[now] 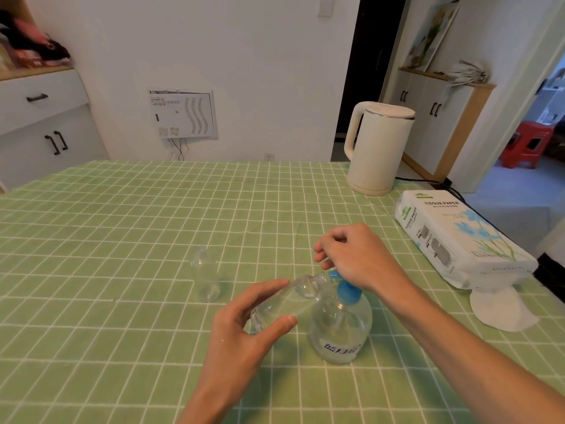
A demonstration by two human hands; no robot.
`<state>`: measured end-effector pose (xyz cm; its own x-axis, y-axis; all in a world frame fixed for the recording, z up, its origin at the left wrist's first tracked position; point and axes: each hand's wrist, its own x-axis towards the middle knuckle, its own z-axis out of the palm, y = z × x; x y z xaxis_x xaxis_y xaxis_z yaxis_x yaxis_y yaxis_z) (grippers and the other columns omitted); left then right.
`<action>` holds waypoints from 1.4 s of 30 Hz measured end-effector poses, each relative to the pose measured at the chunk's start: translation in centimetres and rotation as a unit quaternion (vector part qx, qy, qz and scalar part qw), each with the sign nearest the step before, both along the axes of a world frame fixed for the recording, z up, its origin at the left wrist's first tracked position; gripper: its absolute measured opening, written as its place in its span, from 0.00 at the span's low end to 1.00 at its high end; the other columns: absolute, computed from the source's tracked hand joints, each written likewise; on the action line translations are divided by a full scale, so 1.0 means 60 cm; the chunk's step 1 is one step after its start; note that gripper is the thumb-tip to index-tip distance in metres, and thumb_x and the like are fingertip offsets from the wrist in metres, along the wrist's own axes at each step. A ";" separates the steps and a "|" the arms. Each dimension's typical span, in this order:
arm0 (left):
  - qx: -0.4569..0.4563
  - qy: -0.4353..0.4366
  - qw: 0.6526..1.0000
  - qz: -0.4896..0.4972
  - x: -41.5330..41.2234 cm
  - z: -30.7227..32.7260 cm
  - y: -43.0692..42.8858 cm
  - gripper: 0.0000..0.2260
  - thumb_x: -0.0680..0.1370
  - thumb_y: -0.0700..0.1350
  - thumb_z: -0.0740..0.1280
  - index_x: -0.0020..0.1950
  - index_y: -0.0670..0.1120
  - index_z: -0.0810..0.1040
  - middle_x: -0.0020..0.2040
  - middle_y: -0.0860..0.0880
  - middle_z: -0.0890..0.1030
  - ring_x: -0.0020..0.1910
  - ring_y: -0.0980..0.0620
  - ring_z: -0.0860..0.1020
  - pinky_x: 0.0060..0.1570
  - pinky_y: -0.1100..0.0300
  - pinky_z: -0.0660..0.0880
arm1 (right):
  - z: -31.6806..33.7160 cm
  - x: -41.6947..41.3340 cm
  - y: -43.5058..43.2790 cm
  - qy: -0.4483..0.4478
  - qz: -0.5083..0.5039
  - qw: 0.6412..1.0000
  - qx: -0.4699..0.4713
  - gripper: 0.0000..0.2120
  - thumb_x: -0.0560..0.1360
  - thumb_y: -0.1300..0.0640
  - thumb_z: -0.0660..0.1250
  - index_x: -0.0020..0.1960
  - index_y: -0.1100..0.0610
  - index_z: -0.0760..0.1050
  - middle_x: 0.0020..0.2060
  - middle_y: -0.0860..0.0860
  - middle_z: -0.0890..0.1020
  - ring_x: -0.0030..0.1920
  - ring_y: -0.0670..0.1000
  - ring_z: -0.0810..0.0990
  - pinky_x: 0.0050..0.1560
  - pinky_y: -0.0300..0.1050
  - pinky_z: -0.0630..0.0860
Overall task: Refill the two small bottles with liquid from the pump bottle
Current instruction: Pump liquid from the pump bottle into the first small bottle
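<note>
Pump bottle [339, 328], clear with a blue pump head, stands near the front of a table covered by a green checked cloth [122, 240]. A white kettle [379, 148] sits at the far right edge, and a tissue pack [452, 240] lies nearer along the same side. The right hand [357, 255] covers the pump head from above, fingers curled around the spout. The left hand [241, 325] grips the tilted small bottle [284, 301], thumb and fingers wrapped round its body, its open neck raised to the spout. The upright small bottle [206, 273], 2nd of the pair, stands uncapped on the cloth, left of both hands.
</note>
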<state>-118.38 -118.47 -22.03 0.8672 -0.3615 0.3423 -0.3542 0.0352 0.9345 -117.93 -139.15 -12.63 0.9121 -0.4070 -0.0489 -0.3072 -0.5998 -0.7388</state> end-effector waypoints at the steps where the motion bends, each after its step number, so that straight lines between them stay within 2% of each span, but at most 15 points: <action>1: -0.001 0.002 1.000 0.000 0.001 -0.001 0.000 0.20 0.70 0.51 0.79 0.61 0.62 0.84 0.60 0.59 0.87 0.63 0.58 0.84 0.62 0.69 0.76 | -0.004 0.000 0.000 0.001 0.000 1.000 0.005 0.15 0.84 0.56 0.65 0.42 0.52 0.86 0.39 0.45 0.89 0.44 0.52 0.90 0.59 0.59 0.86; 5: -0.002 0.003 1.000 -0.002 0.001 -0.001 0.000 0.20 0.70 0.51 0.79 0.61 0.61 0.85 0.60 0.58 0.87 0.63 0.57 0.84 0.61 0.70 0.76 | -0.012 -0.001 0.002 0.008 0.003 1.000 0.008 0.16 0.85 0.56 0.65 0.41 0.51 0.85 0.39 0.44 0.89 0.45 0.50 0.89 0.60 0.58 0.86; 12: -0.001 0.005 1.000 -0.004 -0.001 0.001 0.001 0.20 0.69 0.51 0.79 0.61 0.62 0.85 0.60 0.58 0.87 0.63 0.58 0.83 0.61 0.71 0.76 | -0.004 -0.006 0.005 0.016 0.001 1.000 0.005 0.15 0.84 0.56 0.65 0.43 0.55 0.87 0.40 0.46 0.89 0.46 0.53 0.90 0.60 0.60 0.86; 15: -0.003 0.004 1.000 -0.004 -0.001 0.002 0.000 0.20 0.69 0.51 0.79 0.60 0.61 0.85 0.60 0.58 0.87 0.63 0.58 0.84 0.60 0.72 0.75 | 0.008 -0.006 0.004 0.015 0.001 1.000 -0.006 0.14 0.82 0.54 0.66 0.48 0.62 0.86 0.44 0.55 0.91 0.48 0.60 0.90 0.59 0.65 0.86; 17: -0.005 0.004 1.000 -0.006 0.000 0.003 0.000 0.20 0.69 0.51 0.79 0.60 0.61 0.85 0.60 0.58 0.87 0.62 0.59 0.84 0.59 0.72 0.76 | 0.013 -0.004 0.005 0.009 -0.002 1.000 -0.018 0.15 0.81 0.53 0.66 0.51 0.64 0.85 0.46 0.59 0.90 0.48 0.61 0.90 0.57 0.67 0.86; 21: -0.002 0.001 1.000 -0.009 0.001 0.002 -0.002 0.20 0.69 0.51 0.78 0.60 0.61 0.85 0.60 0.58 0.87 0.63 0.59 0.83 0.60 0.71 0.75 | 0.006 -0.003 0.004 0.005 -0.007 1.000 -0.001 0.14 0.82 0.55 0.66 0.44 0.56 0.87 0.38 0.47 0.90 0.45 0.59 0.91 0.57 0.62 0.87; 23: -0.002 0.003 1.000 -0.008 0.002 -0.001 -0.002 0.20 0.69 0.51 0.78 0.60 0.62 0.85 0.60 0.58 0.87 0.63 0.59 0.83 0.61 0.71 0.75 | -0.001 -0.002 0.002 0.000 -0.013 1.000 0.017 0.15 0.84 0.55 0.65 0.42 0.52 0.86 0.38 0.46 0.90 0.43 0.53 0.91 0.58 0.59 0.87; 26: -0.003 0.004 1.000 -0.006 0.003 -0.003 -0.004 0.20 0.69 0.51 0.78 0.60 0.62 0.85 0.60 0.58 0.87 0.63 0.59 0.83 0.61 0.71 0.75 | -0.013 -0.001 0.001 0.003 -0.012 0.999 0.031 0.15 0.84 0.57 0.64 0.42 0.51 0.85 0.38 0.46 0.90 0.43 0.50 0.90 0.59 0.56 0.87; 36: 0.000 0.007 1.000 -0.008 0.002 -0.006 -0.002 0.20 0.69 0.52 0.79 0.61 0.61 0.85 0.60 0.58 0.87 0.63 0.58 0.84 0.60 0.71 0.76 | -0.012 -0.005 0.004 0.006 -0.006 1.000 0.027 0.14 0.85 0.56 0.65 0.44 0.52 0.85 0.39 0.46 0.89 0.46 0.51 0.89 0.61 0.58 0.86; 38: 0.000 0.006 1.000 -0.007 0.002 -0.004 -0.003 0.20 0.69 0.52 0.79 0.61 0.61 0.85 0.60 0.58 0.87 0.63 0.57 0.83 0.61 0.71 0.75 | -0.004 -0.007 0.004 0.010 -0.003 1.000 0.022 0.14 0.84 0.55 0.65 0.45 0.55 0.86 0.39 0.47 0.90 0.46 0.53 0.90 0.61 0.60 0.86; 42: -0.005 0.010 1.000 -0.010 0.002 -0.003 -0.002 0.20 0.69 0.51 0.79 0.61 0.60 0.85 0.60 0.57 0.87 0.63 0.57 0.83 0.61 0.71 0.76 | 0.013 -0.004 0.005 0.004 0.002 1.000 -0.012 0.14 0.82 0.52 0.67 0.48 0.60 0.86 0.43 0.55 0.91 0.47 0.60 0.90 0.58 0.65 0.86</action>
<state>-118.23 -118.57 -22.19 0.8670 -0.3746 0.3287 -0.3344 0.0518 0.9410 -118.19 -138.84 -11.86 0.9133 -0.4047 -0.0457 -0.3104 -0.6192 -0.7213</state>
